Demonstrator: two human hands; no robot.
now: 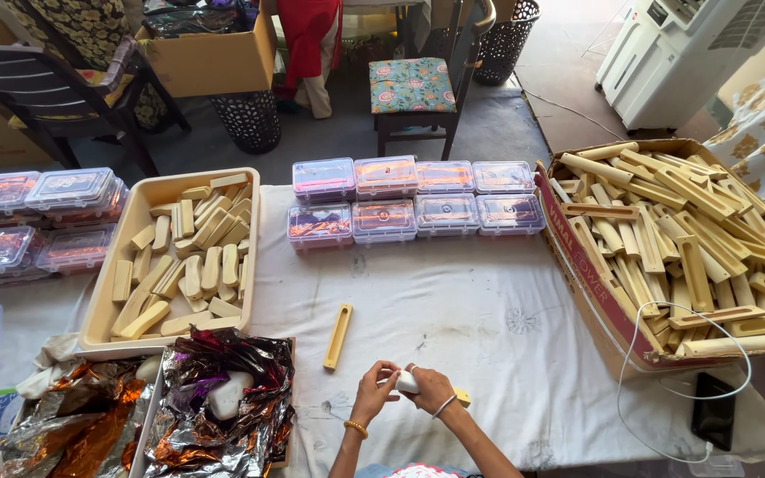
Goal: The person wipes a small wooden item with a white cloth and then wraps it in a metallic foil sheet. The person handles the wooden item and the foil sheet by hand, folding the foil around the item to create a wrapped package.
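At the near edge of the white cloth, my left hand point(374, 387) and my right hand point(428, 386) meet around a small white oblong piece point(408, 381), both gripping it. A small yellowish wooden piece point(461, 397) shows just behind my right hand. One slotted wooden stick point(338, 336) lies alone on the cloth a little up and left of my hands. A bangle is on each wrist.
A beige tray point(115, 265) of short wooden blocks sits left. A cardboard box point(582, 265) of long wooden sticks sits right, with a phone point(714, 410) and white cable beside it. Clear lidded boxes point(413, 202) line the far side. Crumpled foil point(214, 416) holds white pieces at near left.
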